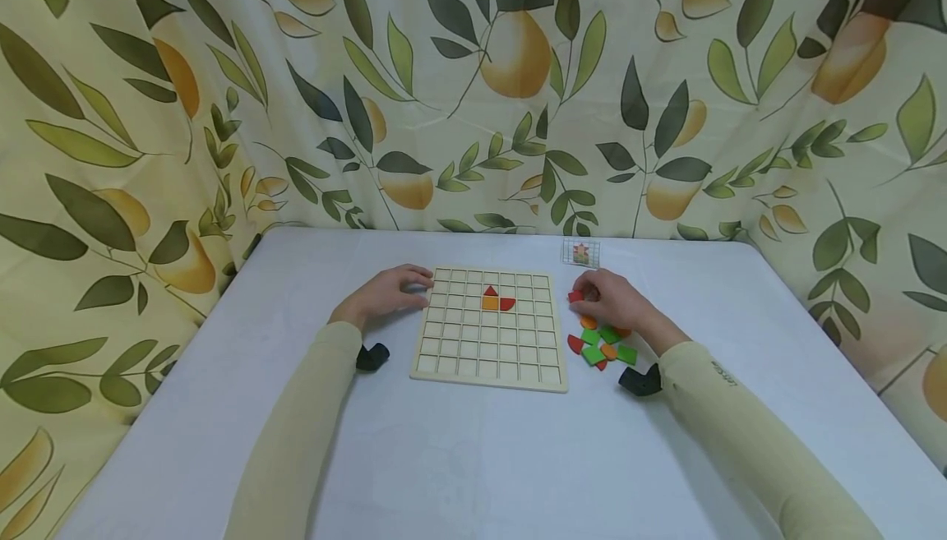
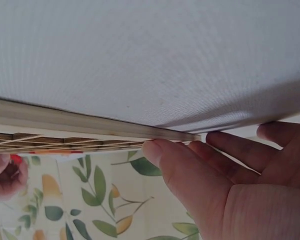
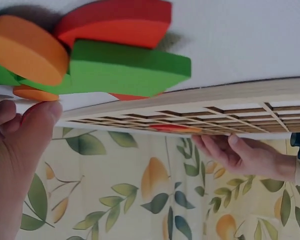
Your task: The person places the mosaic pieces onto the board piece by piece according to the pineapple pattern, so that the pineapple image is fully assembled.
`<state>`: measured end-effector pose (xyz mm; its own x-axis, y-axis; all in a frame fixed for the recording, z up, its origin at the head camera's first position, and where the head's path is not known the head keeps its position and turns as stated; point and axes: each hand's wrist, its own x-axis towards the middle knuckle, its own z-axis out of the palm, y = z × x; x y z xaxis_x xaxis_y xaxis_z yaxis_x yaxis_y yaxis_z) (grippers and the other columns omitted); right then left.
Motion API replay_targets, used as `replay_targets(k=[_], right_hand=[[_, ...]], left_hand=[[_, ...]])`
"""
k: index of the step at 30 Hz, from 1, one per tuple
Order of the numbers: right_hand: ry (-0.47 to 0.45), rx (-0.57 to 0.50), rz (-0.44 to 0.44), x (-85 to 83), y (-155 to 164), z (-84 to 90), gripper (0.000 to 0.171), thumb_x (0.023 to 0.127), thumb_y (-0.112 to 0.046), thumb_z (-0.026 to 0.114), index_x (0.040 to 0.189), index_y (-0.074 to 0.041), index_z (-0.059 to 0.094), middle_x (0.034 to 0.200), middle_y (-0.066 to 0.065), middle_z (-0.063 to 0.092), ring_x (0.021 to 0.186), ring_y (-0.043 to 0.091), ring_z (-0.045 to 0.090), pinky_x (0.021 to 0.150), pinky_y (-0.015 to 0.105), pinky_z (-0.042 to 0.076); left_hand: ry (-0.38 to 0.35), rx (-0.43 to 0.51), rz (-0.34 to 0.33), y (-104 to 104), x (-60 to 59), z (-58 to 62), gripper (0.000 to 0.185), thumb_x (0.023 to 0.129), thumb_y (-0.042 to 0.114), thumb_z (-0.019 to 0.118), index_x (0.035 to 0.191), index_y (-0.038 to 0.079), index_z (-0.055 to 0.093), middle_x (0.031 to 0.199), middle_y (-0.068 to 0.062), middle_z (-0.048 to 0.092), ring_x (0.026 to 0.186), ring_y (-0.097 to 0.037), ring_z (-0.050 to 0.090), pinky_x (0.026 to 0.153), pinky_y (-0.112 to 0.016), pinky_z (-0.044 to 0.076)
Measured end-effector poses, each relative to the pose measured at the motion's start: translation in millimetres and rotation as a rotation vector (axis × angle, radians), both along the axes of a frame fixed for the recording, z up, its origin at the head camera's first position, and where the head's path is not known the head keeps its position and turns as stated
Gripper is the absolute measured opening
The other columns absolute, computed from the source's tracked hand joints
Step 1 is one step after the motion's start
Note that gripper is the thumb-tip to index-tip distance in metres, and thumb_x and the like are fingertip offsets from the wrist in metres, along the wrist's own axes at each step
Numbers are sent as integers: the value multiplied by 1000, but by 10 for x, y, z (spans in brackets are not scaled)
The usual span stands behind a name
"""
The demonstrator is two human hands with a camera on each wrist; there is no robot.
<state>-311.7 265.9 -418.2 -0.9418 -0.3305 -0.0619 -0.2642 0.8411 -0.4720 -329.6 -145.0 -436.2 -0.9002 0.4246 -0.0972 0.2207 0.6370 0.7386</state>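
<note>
We are mid-pattern: our left hand (image 1: 388,293) rests relaxed on the grid board (image 1: 490,329) at its 10 o'clock corner while our right hand (image 1: 610,300) pinches a red piece (image 1: 575,297) from the pile (image 1: 602,344) at the board's 3 o'clock, next needing a free cell by the three placed pieces (image 1: 496,299)

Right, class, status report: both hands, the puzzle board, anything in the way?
Left hand rests on grid board edge. Right hand pinches red piece. Loose pieces beside board, nothing blocking.

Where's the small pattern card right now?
In the head view, the pattern card stands at the table's far side, just beyond the grid board's far right corner, behind the right hand.
</note>
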Motion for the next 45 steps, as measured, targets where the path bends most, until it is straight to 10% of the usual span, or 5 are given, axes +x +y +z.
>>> replay_targets(k=[12, 26, 45], right_hand=[[87, 31, -40, -19, -43, 57, 24, 86, -11, 58, 109, -5, 62, 103, 10, 55, 91, 24, 50, 82, 37, 49], [-88, 25, 55, 32, 88, 87, 38, 83, -24, 66, 118, -8, 61, 107, 7, 59, 91, 22, 51, 78, 32, 48], [-72, 21, 46, 3, 88, 38, 31, 86, -24, 61, 113, -8, 62, 103, 5, 64, 91, 19, 54, 84, 37, 49]], left_hand=[[21, -9, -5, 13, -9, -1, 38, 81, 29, 70, 117, 19, 62, 136, 9, 45, 136, -16, 28, 115, -38, 19], [0, 4, 7, 2, -10, -11, 36, 81, 28, 68, 116, 20, 63, 136, 10, 45, 136, -15, 28, 115, -37, 18], [12, 1, 6, 11, 9, 17, 36, 82, 27, 69, 116, 20, 62, 135, 11, 45, 136, -15, 28, 115, -37, 18]])
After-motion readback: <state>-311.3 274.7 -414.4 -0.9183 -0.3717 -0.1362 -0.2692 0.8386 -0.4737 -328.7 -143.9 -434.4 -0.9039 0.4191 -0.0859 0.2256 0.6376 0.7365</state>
